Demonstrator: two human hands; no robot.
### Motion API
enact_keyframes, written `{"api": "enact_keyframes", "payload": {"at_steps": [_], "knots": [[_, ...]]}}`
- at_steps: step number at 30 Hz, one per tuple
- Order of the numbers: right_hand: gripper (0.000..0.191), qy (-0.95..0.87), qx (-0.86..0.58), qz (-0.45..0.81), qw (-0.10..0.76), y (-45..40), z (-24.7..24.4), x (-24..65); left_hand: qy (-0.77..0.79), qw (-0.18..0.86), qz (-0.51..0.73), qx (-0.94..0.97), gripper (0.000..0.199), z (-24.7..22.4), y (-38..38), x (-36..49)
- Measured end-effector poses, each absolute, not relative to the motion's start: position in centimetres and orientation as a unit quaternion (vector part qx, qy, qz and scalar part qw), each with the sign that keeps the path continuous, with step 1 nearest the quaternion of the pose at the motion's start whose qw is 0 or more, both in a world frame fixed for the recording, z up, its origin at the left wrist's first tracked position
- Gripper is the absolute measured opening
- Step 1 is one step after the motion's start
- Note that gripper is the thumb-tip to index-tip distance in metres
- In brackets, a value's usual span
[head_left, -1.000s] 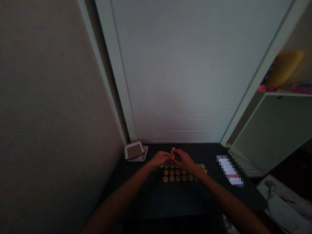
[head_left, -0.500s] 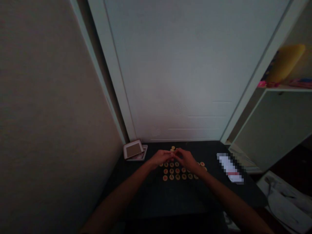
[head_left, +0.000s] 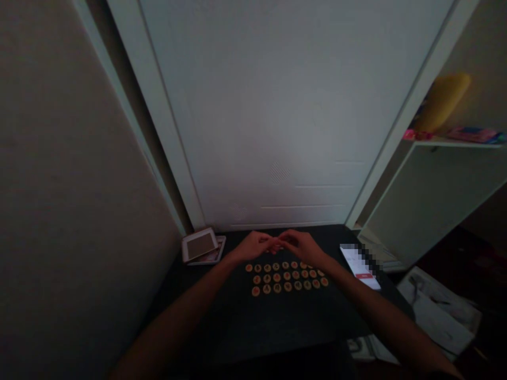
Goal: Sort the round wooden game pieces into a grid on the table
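Note:
Both hands meet above the far part of the dark table (head_left: 237, 316). My left hand (head_left: 255, 246) has its fingers drawn together, their tips touching those of the other hand. My right hand (head_left: 300, 246) is closed in a pinch. Whatever lies between the fingertips is too small and dark to make out. Just nearer to me are rows of round wooden Chinese chess pieces (head_left: 276, 277) with red or dark characters. My right hand and forearm cover the right end of the far row.
Two shallow trays or box parts (head_left: 202, 247) are stacked at the back left. At the right lies a phone with a lit screen (head_left: 358, 266). A white door (head_left: 253, 116) stands behind the table, a wall on the left. Right of the table is a low white container (head_left: 439, 311).
My hands have moved slightly away from me, leaving more of the far row uncovered. The loose pieces behind them are now mostly hidden. The view has turned a little to the right.

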State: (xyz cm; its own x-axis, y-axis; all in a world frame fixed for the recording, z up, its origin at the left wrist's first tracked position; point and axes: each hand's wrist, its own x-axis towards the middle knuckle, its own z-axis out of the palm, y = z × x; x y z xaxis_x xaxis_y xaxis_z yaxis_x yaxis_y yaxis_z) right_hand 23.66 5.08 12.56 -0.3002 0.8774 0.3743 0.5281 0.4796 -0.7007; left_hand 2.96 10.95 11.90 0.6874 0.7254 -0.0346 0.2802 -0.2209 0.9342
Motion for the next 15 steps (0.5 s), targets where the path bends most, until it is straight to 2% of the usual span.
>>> {"api": "enact_keyframes", "payload": {"at_steps": [7, 15], "knots": [[0.021, -0.778, -0.428, 0.241, 0.391, 5.5, 14.9, 24.7, 0.284, 0.48, 0.229, 0.798, 0.043, 14.3, 11.9, 4.2], [0.022, -0.791, -0.421, 0.193, 0.399, 6.8, 16.9, 23.6, 0.275, 0.472, 0.231, 0.805, 0.033, 16.8, 12.8, 3.4]]}}
